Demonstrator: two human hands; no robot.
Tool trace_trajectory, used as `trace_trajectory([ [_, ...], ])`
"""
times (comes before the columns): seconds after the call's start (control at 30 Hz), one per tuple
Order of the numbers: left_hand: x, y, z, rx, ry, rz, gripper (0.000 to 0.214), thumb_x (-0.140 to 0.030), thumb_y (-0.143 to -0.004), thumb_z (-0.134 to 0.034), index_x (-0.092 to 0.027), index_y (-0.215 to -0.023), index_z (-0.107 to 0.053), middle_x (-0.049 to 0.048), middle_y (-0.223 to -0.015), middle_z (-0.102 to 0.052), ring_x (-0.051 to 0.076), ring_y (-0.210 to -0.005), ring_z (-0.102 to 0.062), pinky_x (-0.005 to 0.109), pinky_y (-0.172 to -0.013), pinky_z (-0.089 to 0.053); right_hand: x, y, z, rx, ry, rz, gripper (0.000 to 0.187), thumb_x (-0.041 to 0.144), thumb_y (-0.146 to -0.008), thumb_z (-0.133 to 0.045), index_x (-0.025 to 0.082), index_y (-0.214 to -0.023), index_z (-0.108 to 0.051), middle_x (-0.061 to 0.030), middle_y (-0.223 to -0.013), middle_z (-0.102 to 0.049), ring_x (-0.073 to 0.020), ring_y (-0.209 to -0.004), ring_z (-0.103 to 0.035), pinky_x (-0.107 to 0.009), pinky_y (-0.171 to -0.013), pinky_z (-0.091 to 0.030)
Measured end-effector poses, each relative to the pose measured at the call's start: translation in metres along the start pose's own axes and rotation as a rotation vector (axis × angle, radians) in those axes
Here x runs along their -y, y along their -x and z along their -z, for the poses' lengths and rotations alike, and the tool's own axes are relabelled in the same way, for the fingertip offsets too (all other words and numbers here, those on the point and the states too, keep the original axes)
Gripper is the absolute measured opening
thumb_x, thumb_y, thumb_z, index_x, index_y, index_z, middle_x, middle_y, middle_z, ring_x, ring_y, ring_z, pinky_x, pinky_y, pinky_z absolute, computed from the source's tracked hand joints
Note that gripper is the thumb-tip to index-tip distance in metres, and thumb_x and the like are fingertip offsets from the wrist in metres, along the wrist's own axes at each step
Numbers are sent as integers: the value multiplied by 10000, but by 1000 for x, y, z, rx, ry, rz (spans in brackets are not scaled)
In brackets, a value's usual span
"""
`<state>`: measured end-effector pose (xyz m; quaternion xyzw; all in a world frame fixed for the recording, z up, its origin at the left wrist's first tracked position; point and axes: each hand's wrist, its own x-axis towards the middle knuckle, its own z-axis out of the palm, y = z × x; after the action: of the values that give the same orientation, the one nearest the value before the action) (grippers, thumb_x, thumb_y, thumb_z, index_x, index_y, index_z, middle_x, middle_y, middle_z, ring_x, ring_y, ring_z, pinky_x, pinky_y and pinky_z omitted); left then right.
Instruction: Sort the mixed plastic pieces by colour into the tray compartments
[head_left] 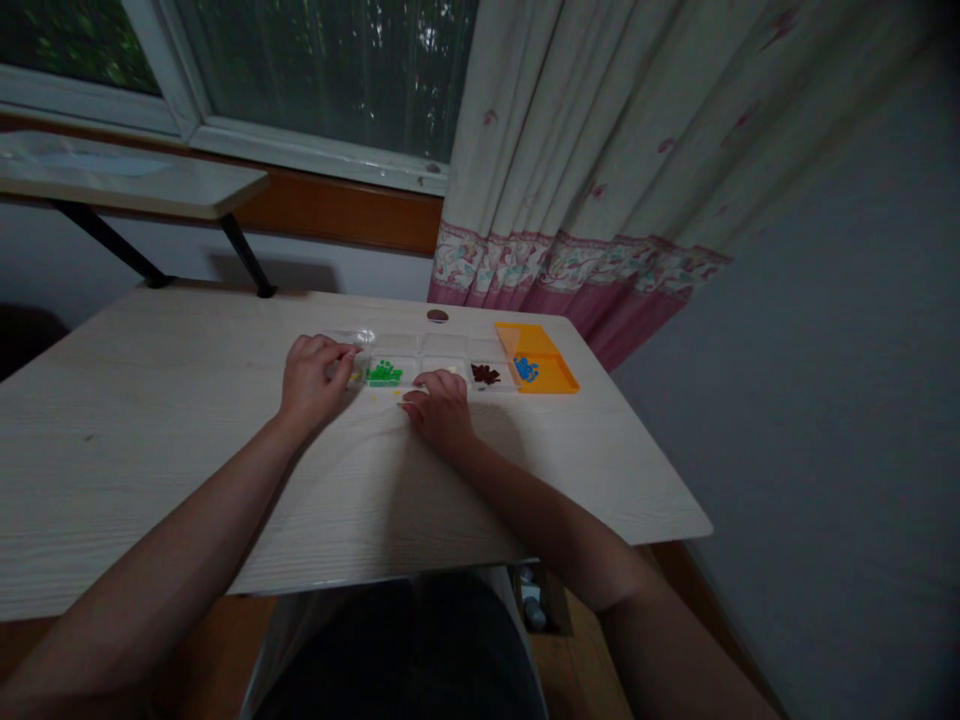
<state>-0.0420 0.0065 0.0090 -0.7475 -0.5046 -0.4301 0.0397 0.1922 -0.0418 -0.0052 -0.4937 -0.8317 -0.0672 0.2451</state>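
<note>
A clear plastic compartment box (442, 346) lies on the pale wooden table (165, 420). One compartment holds green beads (384, 374), another dark red beads (485, 374). My left hand (313, 378) rests at the box's left end, fingers curled in a pinch over a compartment with yellowish bits. My right hand (442, 405) lies on the table just in front of the box, fingers curled, fingertips near a few loose yellow specks. What either hand pinches is too small to make out.
An orange tray (551, 372) with blue beads (526, 368) sits right of the box, near the table's right edge. A small round brown thing (437, 315) lies behind the box. A curtain hangs behind; another table stands at the window on the left.
</note>
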Motion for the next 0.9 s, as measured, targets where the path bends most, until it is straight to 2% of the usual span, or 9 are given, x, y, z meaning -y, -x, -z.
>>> trace_trajectory([
  [0.17,8,0,1,-27,-19,41,310,-374,-921,-497,-212,-1005,-748,76,-836,-602,256,-883,-530,413,-885,-399,2,-2,2,22,3,-20,105,291,-895,-631,224,-911,-710,-59,-1103,-645,-231,-1087,-471,-407,-974,-317],
  [0.37,15,-1,-1,-2,-31,69,312,-368,-911,-505,-205,-1013,-750,80,-829,-584,261,-880,-524,426,-885,-397,-1,-1,0,-21,-35,-31,87,281,-897,-632,218,-875,-687,-42,-1028,-656,-221,-1040,-490,-391,-943,-325],
  [0.5,14,-2,-1,-3,-23,73,310,-368,-910,-512,-202,-1034,-743,81,-830,-580,255,-883,-522,424,-905,-389,-7,-3,3,-114,-103,-113,129,303,-924,-600,232,-879,-698,-37,-996,-663,-211,-1031,-503,-372,-918,-326],
  [0.6,1,0,-1,-6,26,59,316,-388,-921,-504,-203,-1008,-745,78,-830,-589,252,-896,-529,422,-900,-399,-9,-5,9,-218,-123,-181,162,328,-933,-588,240,-879,-713,-36,-972,-665,-203,-1014,-513,-367,-916,-321],
  [0.67,-16,3,-2,44,134,47,315,-391,-933,-494,-201,-972,-743,75,-834,-617,233,-887,-546,392,-869,-414,-8,-6,15,-273,-123,-182,180,342,-940,-579,242,-889,-720,-36,-964,-664,-197,-1004,-519,-363,-925,-321],
  [0.8,-49,13,-11,305,466,-26,363,-430,-961,-448,-217,-866,-726,46,-758,-645,177,-786,-567,323,-795,-430,-2,-5,21,-336,-125,-71,221,384,-957,-545,257,-918,-722,-33,-956,-665,-189,-985,-531,-363,-933,-324],
  [0.9,-62,18,-15,408,648,-15,442,-512,-954,-433,-200,-794,-702,47,-760,-639,172,-783,-569,305,-763,-439,0,-2,20,-364,-131,2,241,399,-964,-529,262,-917,-721,-27,-952,-671,-181,-972,-533,-359,-938,-324],
])
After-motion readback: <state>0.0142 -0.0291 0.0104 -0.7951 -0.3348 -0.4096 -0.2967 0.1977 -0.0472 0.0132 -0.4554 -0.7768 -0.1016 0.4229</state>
